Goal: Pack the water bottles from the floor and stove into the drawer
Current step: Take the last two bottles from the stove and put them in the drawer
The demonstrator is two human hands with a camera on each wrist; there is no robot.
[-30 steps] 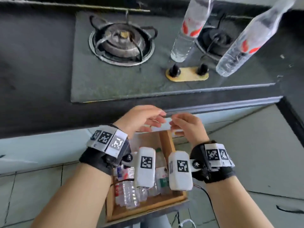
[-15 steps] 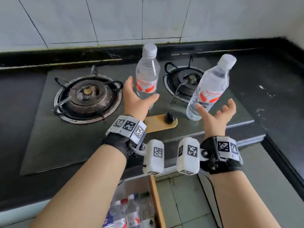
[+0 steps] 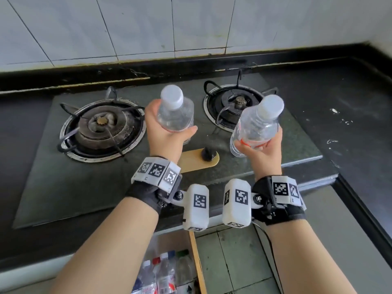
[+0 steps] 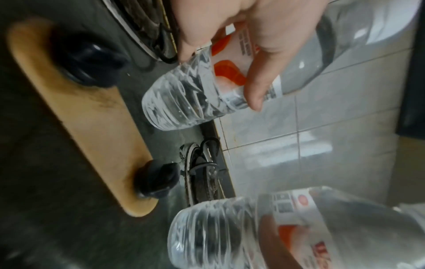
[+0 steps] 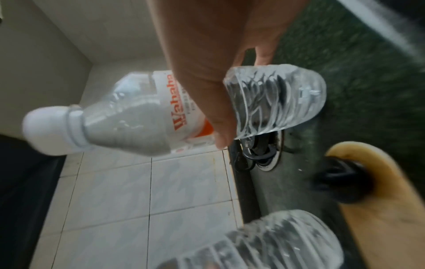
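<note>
Two hands (image 3: 163, 134) (image 3: 262, 150): each grasps a clear plastic white-capped water bottle (image 3: 176, 115) (image 3: 255, 126).
Risk: tilted bottles slip; wooden drawer (image 3: 198, 266) crowded.

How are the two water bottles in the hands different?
The left-hand bottle is gripped by the left hand near the left burner; the right-hand bottle is gripped by the right hand in front of the right burner. The left-hand bottle's label is hidden in the head view; the right-hand bottle shows red. The right-hand bottle tilts more. Both are clear, white-capped, lifted off the stove.

"Wahaha" in red on right-hand bottle (image 5: 161, 112) label; other print unreadable.
</note>
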